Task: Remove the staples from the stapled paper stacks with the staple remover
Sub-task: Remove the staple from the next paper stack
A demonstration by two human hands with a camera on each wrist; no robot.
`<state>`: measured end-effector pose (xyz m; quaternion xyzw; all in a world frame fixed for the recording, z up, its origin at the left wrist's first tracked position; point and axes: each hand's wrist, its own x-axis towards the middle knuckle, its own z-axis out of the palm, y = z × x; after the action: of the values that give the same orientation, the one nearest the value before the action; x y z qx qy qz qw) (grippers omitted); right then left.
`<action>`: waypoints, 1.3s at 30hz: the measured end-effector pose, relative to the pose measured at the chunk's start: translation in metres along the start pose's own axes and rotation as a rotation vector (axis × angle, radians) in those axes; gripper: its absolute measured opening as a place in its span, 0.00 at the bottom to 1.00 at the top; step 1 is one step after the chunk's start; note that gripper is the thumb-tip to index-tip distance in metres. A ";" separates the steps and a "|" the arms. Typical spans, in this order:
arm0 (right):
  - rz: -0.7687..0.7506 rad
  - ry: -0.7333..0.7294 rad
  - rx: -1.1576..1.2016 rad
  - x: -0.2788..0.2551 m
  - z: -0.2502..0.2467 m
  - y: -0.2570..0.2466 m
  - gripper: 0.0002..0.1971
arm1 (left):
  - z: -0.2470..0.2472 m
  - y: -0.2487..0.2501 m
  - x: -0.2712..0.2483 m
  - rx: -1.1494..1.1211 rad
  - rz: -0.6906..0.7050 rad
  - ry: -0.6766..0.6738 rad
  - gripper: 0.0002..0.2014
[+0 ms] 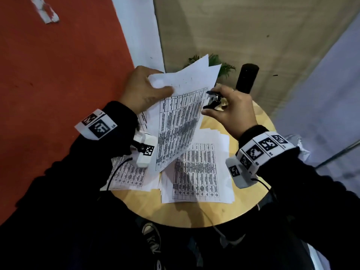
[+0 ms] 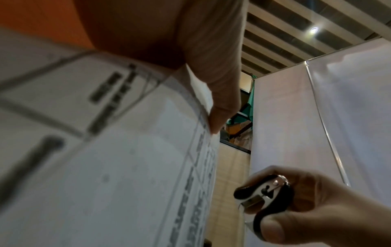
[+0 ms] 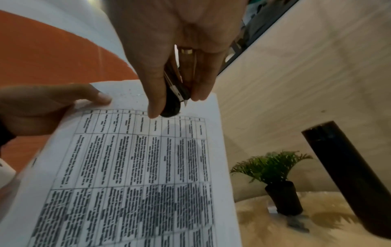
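My left hand (image 1: pixel 161 85) holds a stapled paper stack (image 1: pixel 179 121) tilted up above the table, pinching its top left corner with the thumb on the printed side. Pages behind the front sheet fan out at the top. My right hand (image 1: pixel 212 106) grips a black staple remover (image 1: pixel 214 97) between thumb and fingers, right by the stack's top right corner. The right wrist view shows the remover (image 3: pixel 174 98) with its metal teeth pointing at the sheet's (image 3: pixel 137 167) top margin. No staple can be made out. The left wrist view has the remover (image 2: pixel 264 192) a little way from the paper edge (image 2: pixel 203 158).
Two more printed paper stacks (image 1: pixel 198 176) (image 1: pixel 128 172) lie on the round wooden table (image 1: pixel 194 213). A small green plant in a black pot (image 3: pixel 281 192) and a tall black cylinder (image 1: pixel 246 78) stand at the table's far side. Orange floor lies to the left.
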<state>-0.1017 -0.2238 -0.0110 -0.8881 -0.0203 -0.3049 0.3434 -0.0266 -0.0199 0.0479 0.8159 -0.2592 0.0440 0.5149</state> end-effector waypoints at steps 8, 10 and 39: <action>-0.184 -0.350 -0.116 0.041 -0.020 -0.017 0.24 | -0.006 0.004 0.005 0.144 0.052 -0.128 0.12; -0.233 -0.439 -0.173 0.050 -0.022 -0.023 0.23 | -0.009 0.003 0.006 0.153 0.062 -0.197 0.08; -0.225 0.020 0.058 0.010 -0.018 -0.029 0.23 | 0.005 0.023 0.011 0.305 0.073 -0.354 0.17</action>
<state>-0.1097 -0.2146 0.0222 -0.8668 -0.1253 -0.3494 0.3329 -0.0292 -0.0364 0.0681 0.8694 -0.3651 -0.0428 0.3302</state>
